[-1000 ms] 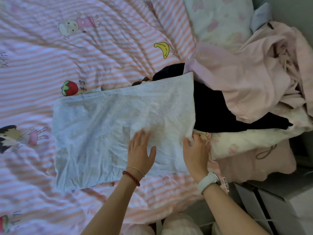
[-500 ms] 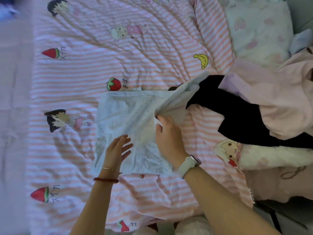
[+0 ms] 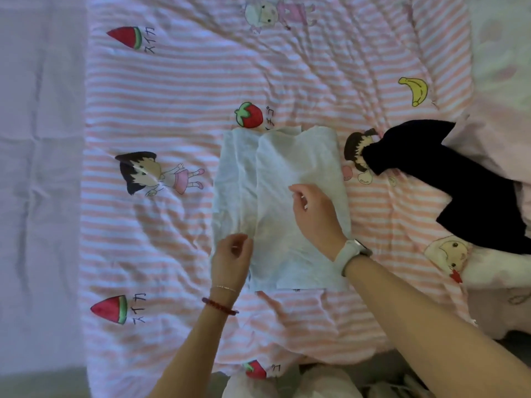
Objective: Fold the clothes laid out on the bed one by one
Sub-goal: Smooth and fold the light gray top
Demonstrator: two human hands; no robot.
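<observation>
A pale white garment (image 3: 290, 168) lies on the striped bed cover, its right side folded over onto the left, leaving a strip of the lower layer showing. My right hand (image 3: 316, 216) rests on the folded flap with fingers loosely curled, gripping nothing. My left hand (image 3: 232, 258) sits on the garment's lower left corner, its fingers curled on the cloth at the flap's edge. A dark navy garment (image 3: 465, 191) lies apart to the right.
The pink striped cover (image 3: 172, 110) with cartoon prints spreads across the bed. Pale pink clothes (image 3: 505, 145) are heaped at the right edge over the dark garment. A plain lavender sheet (image 3: 40, 182) runs down the left side.
My right hand carried the garment's right side over to the left, laid it down and let go. My left hand went from lying flat to curling at the lower left corner.
</observation>
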